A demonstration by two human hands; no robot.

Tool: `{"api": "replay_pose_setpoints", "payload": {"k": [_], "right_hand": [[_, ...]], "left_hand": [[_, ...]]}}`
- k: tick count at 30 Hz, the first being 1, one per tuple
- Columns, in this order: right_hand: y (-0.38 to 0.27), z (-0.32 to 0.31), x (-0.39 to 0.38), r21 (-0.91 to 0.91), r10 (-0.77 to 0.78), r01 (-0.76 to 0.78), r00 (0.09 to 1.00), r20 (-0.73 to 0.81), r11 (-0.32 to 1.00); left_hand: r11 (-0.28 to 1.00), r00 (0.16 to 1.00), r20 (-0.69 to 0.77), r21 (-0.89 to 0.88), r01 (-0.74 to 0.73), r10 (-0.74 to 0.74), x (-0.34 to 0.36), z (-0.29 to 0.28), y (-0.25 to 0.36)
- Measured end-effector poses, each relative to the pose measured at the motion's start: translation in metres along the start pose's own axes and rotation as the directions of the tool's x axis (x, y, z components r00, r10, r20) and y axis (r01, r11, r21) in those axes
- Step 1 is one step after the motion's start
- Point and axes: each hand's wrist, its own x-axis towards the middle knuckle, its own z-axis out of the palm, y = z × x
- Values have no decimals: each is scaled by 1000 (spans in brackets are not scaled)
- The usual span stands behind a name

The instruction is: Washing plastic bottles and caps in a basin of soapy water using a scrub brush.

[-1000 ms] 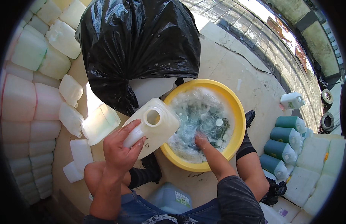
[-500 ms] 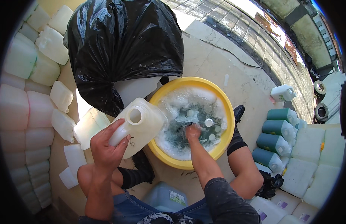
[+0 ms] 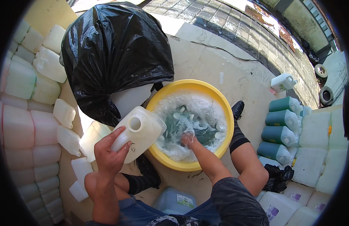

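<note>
My left hand point(image 3: 111, 152) grips the handle of a whitish plastic jerrycan point(image 3: 144, 130). The jerrycan is uncapped, its round mouth facing up, and its far side reaches over the rim of a yellow basin point(image 3: 155, 152). Foamy, greenish water point(image 3: 208, 136) fills the basin, and several small white caps point(image 3: 180, 109) float in it. My right hand point(image 3: 188, 139) is partly in this water near the middle of the basin. Splash and foam hide its fingers, so what they hold, if anything, does not show.
A big black plastic bag point(image 3: 118, 49) stands beyond the jerrycan. Stacked whitish jerrycans point(image 3: 18, 126) line the left side. At the right lie green-filled jugs point(image 3: 281, 118) beside more pale containers point(image 3: 311, 162). A bluish jerrycan point(image 3: 174, 199) stands between my legs.
My right hand has shifted slightly left and nearer in the water, which now swirls with different foam and floating caps. The left hand still holds the jerrycan. The whole view has shifted a little.
</note>
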Motion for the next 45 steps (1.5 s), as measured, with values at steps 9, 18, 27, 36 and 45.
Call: {"api": "replay_pose_setpoints", "payload": {"k": [9, 18, 27, 36, 45], "right_hand": [[40, -178, -78, 883, 52, 209, 966, -253, 421], [88, -225, -68, 958, 421, 273, 881, -216, -81], [39, -183, 54, 873, 631, 409, 611, -478, 266], [-44, -122, 85, 953, 355, 30, 924, -141, 300], [-154, -242, -127, 714, -98, 380, 843, -529, -589]], "left_hand": [[999, 1000, -24, -42, 2, -3, 0, 2, -5], [998, 1000, -28, -55, 13, -15, -1, -5, -7], [999, 999, -35, -38, -13, 12, -1, -5, -8], [1000, 1000, -18, 2, 0, 0, 0, -5, -8], [998, 999, -39, 56, -6, 8, -5, -5, 0]]}}
